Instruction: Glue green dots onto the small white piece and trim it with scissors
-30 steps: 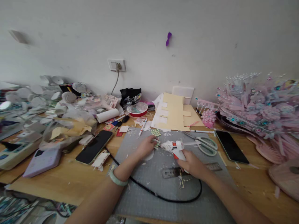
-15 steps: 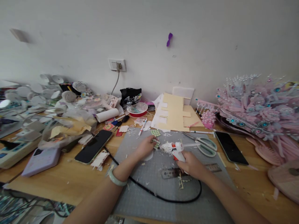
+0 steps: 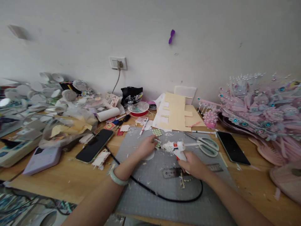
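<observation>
Head view: gluing appears in hand. Right hand [image 3: 193, 164] holds a glue gun [image 3: 180, 153] in closed grip; left hand [image 3: 147, 146] pinches a green piece [image 3: 158, 144] toward the mat [image 3: 141, 202]'s far edge; steady aim is called for next.

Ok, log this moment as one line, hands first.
Left hand: at green-patterned piece, grip unclear | right hand: holding white glue gun, nozzle leftward | nearby: metal ruler, scissors, grey mat
</observation>
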Demonstrator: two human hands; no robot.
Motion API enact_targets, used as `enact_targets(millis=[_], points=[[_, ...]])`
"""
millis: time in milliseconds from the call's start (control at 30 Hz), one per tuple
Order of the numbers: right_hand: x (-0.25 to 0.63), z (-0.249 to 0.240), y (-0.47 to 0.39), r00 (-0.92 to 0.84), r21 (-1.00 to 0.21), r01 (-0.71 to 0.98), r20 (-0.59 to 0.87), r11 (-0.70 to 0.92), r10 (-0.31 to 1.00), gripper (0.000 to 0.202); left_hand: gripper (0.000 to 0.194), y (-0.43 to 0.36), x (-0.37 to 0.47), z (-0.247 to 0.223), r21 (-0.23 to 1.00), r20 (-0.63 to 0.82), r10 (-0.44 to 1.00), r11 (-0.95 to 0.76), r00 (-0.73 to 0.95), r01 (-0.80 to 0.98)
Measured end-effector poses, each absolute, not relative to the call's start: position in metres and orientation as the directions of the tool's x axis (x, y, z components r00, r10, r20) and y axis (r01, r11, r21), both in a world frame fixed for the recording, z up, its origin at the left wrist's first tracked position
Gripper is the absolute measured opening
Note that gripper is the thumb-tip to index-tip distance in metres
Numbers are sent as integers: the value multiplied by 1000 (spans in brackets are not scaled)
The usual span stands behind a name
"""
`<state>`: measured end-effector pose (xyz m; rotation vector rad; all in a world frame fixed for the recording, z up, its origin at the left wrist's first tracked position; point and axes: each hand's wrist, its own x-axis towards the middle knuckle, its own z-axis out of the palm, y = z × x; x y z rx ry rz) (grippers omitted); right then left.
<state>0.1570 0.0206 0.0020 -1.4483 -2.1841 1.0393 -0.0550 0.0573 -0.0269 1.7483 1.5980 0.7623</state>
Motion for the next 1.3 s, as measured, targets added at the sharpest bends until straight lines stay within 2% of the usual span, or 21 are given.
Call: enact_targets(millis=[433,1300], points=[[159,-2,22,-449,-724,647,-110,238,887,11,21,58,-56,-31,769,-8,995,-58,100,636],[156,-2,22,-362,-717,667,-72,204,930,9,23,56,-56,-26,792,-40,995,-26,95,610]])
